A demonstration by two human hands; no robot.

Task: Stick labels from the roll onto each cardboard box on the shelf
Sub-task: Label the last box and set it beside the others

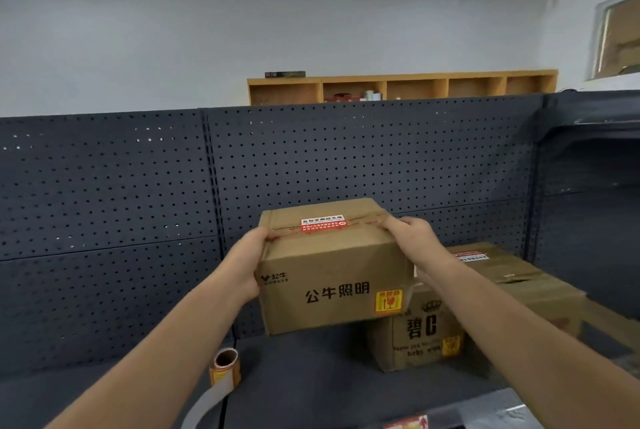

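Note:
A cardboard box (332, 286) with black Chinese print, a red-and-white label on its top and a yellow-orange label at its front lower right is held above the dark shelf (311, 376). My left hand (247, 262) grips its left side and my right hand (414, 238) grips its right top edge. Its right part overlaps a second printed box (419, 335) standing on the shelf, which also bears a yellow label. A third box (512, 276) lies behind at the right. The label roll (225, 366) stands on the shelf at the lower left, with a grey backing strip trailing down.
A dark perforated back panel (104, 203) rises behind the shelf. A wooden cubby unit (401, 87) stands against the white wall beyond. Another dark shelf bay (588, 220) adjoins on the right. A red-printed item (405, 423) shows at the bottom edge.

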